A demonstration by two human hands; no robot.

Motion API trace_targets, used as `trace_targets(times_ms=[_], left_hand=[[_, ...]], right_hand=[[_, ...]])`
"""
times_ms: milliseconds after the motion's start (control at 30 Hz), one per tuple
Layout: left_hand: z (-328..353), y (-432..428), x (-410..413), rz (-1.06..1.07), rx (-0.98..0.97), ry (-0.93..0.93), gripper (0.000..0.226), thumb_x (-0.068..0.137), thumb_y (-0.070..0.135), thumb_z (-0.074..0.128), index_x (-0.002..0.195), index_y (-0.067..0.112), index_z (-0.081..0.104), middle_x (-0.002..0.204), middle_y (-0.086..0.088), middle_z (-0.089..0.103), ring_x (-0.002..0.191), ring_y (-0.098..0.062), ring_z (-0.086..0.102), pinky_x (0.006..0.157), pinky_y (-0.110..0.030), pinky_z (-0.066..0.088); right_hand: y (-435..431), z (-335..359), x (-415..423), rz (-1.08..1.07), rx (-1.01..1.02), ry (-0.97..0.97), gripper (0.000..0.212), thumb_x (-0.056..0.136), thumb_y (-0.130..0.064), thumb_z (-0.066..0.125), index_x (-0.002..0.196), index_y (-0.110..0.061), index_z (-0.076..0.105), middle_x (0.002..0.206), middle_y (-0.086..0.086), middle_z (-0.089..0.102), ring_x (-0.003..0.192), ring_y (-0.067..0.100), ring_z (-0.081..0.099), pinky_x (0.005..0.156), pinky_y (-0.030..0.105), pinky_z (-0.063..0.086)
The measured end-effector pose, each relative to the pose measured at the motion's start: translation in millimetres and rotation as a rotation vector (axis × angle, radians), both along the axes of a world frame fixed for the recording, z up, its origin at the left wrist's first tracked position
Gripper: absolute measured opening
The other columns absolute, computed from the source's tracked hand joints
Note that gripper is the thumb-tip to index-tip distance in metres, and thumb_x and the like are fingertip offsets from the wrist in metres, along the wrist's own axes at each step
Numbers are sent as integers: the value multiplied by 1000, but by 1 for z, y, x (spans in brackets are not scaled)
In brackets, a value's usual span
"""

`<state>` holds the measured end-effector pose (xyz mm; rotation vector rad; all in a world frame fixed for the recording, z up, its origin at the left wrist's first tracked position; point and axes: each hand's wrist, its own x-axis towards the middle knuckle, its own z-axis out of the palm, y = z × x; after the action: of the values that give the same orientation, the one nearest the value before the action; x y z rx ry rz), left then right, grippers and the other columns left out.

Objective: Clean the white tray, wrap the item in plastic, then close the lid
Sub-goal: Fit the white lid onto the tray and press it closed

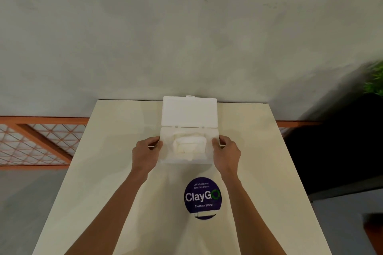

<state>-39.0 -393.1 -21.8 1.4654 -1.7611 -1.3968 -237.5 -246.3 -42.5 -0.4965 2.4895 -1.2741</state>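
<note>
Head, white tray [205,158] (lid [189,112] open), item [190,144] inside

This looks like a shared pantry or break area in a workplace. A round purple sticker [202,197] on the cream tabletop [116,172] reads "Let's keep our pantries clean", "ClayGo" and "Clean as you go". The tabletop stands against a plain grey plastered wall [186,27]. To the left runs an orange metal railing [37,141] filled with wire mesh, and green plant leaves [375,80] show at the far right edge.
</note>
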Motion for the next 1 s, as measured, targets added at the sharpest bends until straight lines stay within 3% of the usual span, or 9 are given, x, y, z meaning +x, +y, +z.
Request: trace_targets(times_ms=[133,300,400,500,667,767,867,1000], left_hand=[[-3,2,7,-15,-50,-29,21,103,26,65,120,22,77,98,11,78,92,-13,74,91,-35,60],[-5,11,9,-56,-61,-25,24,100,19,68,120,28,77,102,22,76,97,7,68,93,-22,54],[-7,14,6,-35,-80,-17,26,100,15,68,119,29,78,97,27,74,92,16,66,84,-10,49],[-8,13,0,-28,-100,-19,26,100,15,67,121,27,77,97,27,72,91,17,64,81,-7,46],[-10,11,-1,-56,-129,-40,26,102,15,66,124,24,76,100,23,73,93,12,65,83,-9,45],[-9,13,0,-106,-184,-67,26,104,16,62,127,21,74,105,17,75,95,3,68,88,-14,48],[-10,16,3,-124,-243,-97,33,107,24,59,136,12,66,120,1,75,111,-14,69,97,-23,50],[0,21,13,-170,-363,-171,55,109,37,48,154,6,46,152,-14,54,142,-30,50,118,-41,41]], right_hand=[[16,4,7,-35,-46,3,30,110,-25,57,136,-16,70,122,-4,75,108,12,67,96,23,49],[27,-1,21,-18,-48,-10,30,111,-27,54,135,-20,71,118,-8,76,108,11,68,98,26,52],[24,-1,23,-31,-45,-8,29,112,-27,52,133,-21,71,111,-11,76,101,11,69,96,31,55],[20,1,22,-45,-40,-12,29,112,-26,51,132,-22,71,102,-14,74,93,9,69,87,28,53],[16,-3,20,-42,-28,0,31,113,-29,50,134,-20,70,103,-10,75,93,13,70,90,34,58],[18,-1,19,-33,-35,-13,30,112,-29,51,134,-20,70,104,-10,75,95,14,70,93,37,59],[22,2,16,-21,-49,-51,32,112,-31,52,137,-21,68,118,-6,75,110,18,70,102,38,57],[26,15,18,25,43,60,41,113,-36,49,147,-15,59,143,5,65,132,26,62,107,30,45]])
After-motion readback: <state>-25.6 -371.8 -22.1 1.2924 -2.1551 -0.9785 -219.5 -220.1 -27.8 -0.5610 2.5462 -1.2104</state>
